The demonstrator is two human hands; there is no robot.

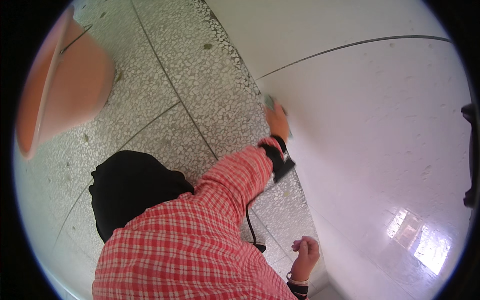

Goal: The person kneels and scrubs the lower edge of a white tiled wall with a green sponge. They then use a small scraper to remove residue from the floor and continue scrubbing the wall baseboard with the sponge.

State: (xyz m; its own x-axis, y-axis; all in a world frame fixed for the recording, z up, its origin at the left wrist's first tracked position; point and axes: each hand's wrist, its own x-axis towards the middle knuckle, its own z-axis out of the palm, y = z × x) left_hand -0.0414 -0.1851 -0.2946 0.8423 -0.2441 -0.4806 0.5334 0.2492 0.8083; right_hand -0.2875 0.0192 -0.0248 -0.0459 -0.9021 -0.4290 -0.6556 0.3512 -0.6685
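My left hand [277,122] presses a grey-green cloth [269,102] against the foot of the glossy white tiled wall [356,131], where it meets the terrazzo floor [195,78]. Most of the cloth is under the palm, and the hand is blurred. A black strap [273,155] with a flat black tab circles that wrist. Lower down, my right hand [306,253] hovers near the wall's base with its fingers curled and nothing seen in them. It wears a pale bangle [297,279] above a black band.
A pink-orange bucket [80,71] with a wire handle is at the upper left. Dry leaf bits [207,46] are scattered over the floor. A black cable [249,221] hangs below my left sleeve. My black-clad knee [138,187] is at left. Bright light reflects off the wall.
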